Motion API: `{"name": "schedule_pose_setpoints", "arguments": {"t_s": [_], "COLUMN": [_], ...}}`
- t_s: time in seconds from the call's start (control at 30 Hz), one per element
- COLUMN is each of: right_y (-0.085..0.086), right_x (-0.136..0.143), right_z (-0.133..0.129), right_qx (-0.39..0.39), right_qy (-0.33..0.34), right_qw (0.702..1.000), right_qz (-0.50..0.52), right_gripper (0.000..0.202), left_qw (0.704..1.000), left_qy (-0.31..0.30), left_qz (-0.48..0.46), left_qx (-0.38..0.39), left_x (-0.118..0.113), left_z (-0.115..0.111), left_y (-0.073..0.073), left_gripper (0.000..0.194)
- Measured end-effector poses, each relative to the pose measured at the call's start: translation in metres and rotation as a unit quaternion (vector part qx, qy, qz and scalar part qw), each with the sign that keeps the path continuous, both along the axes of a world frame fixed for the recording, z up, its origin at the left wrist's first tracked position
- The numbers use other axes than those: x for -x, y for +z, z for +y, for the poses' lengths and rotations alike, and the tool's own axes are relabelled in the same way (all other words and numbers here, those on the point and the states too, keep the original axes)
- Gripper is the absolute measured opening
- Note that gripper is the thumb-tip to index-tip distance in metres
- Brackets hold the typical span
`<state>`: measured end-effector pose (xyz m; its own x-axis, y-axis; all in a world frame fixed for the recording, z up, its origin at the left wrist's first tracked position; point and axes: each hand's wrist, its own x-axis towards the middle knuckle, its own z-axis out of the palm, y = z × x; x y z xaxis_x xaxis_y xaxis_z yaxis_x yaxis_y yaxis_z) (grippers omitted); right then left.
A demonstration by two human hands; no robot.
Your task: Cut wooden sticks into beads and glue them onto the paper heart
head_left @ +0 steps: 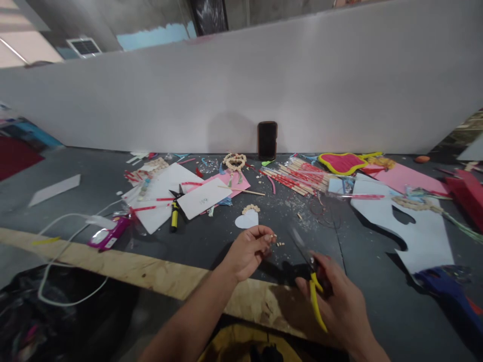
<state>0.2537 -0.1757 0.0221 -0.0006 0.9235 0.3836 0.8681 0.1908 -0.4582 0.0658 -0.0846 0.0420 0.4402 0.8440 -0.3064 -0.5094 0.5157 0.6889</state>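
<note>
My left hand [252,250] pinches a small pale wooden piece [274,236] between thumb and fingertips. In my right hand [339,299] are long-nosed pliers [314,301] with yellow handles; their tip is blurred and points toward the left hand. Small cut pieces [280,244] lie on the dark table just beyond the left fingertips. A white paper heart [247,219] lies beyond the left hand, with pale pieces [251,207] along its upper edge. One more short stick piece [299,216] rests to the right of the heart.
A phone [267,141] leans on the white partition [241,80]. Red-striped chopsticks [294,178] lie in a pile. Yellow-black cutters [174,213] lie near a white card [204,198]. A purple glue gun [110,232] with cord is left; a cut white sheet [430,236] is right.
</note>
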Motion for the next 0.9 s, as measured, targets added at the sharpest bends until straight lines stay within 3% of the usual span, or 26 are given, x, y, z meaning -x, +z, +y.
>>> {"name": "schedule_pose_setpoints", "arguments": {"t_s": [0.27,0.6,0.77,0.9], "right_y": [0.014,0.014,0.01,0.009], "right_x": [0.015,0.016,0.018,0.011], "right_z": [0.001,-0.001,0.0,0.001], "right_qx": [0.036,0.016,-0.009,0.028], "right_qy": [0.034,0.025,0.02,0.022], "right_qw": [0.994,0.986,0.989,0.999], "right_qz": [-0.102,-0.166,-0.146,-0.03], "right_gripper": [0.049,0.045,0.037,0.035], "left_qw": [0.998,0.988,0.985,0.961], "left_qy": [0.05,0.065,0.059,0.026], "left_qz": [0.027,0.101,0.113,0.208], "left_qx": [-0.031,-0.1,-0.114,-0.178], "left_x": [-0.003,-0.002,-0.001,0.0], "left_z": [-0.009,-0.013,-0.014,-0.01], "left_y": [0.012,0.01,0.008,0.006], "left_gripper": [0.03,0.031,0.03,0.021]}}
